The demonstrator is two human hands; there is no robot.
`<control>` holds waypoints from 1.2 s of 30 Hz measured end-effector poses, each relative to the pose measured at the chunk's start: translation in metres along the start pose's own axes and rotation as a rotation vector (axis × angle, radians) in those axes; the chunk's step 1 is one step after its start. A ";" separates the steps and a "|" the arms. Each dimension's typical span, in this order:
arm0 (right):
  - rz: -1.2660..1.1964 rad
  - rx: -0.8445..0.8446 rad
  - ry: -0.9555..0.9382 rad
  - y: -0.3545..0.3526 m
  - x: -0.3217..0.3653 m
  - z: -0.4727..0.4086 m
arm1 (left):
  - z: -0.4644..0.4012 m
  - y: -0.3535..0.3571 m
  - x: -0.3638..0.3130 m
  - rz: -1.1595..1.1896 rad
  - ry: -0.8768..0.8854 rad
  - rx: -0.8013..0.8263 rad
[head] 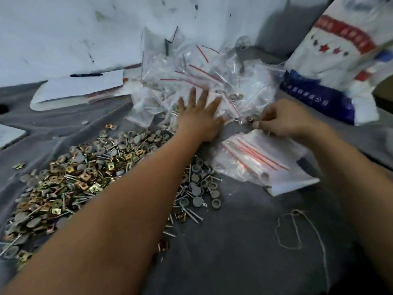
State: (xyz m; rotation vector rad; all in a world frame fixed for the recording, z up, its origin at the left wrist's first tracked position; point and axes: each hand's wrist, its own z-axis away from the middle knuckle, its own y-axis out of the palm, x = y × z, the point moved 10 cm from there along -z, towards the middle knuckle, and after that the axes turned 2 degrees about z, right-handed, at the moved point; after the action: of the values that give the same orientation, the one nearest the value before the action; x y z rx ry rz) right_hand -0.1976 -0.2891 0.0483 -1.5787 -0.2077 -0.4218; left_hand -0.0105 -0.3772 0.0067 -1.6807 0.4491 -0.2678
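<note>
White wall (pixel 63 28) fills 10 to 12 o'clock, scuffed with dark marks. Wrinkled grey cloth (pixel 234 262) covers the bench. White paper stack (pixel 85 88) at 10 o'clock with a dark pen (pixel 86 75) on top. Dark round hole (pixel 2 108) at 9 o'clock, frame edge. White sack (pixel 340 50) with red and blue print at 2 o'clock. Thin string loop (pixel 297 231) at 4 o'clock. Light dim, bluish.

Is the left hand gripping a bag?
No: the left hand lies flat, fingers straight and spread, on the heap of zip bags; the right hand pinches a small bag.
</note>
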 end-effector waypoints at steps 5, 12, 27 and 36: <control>0.204 0.214 -0.023 0.024 -0.005 0.032 | -0.022 -0.004 0.014 -0.011 -0.036 0.029; 0.106 0.072 -0.081 0.011 0.000 0.040 | 0.036 -0.064 -0.043 0.033 0.030 -0.274; -0.081 -0.821 -0.088 -0.086 0.047 0.089 | 0.119 -0.077 -0.033 0.707 -0.137 -0.229; -1.176 0.013 -0.378 0.016 0.226 0.125 | 0.219 -0.117 0.050 1.421 -0.244 -0.352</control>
State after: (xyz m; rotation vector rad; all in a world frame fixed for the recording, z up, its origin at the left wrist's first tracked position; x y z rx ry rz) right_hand 0.0318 -0.1947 0.1207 -1.3701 -1.4531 -1.0010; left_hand 0.1430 -0.1911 0.0827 -1.3118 1.4076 1.0856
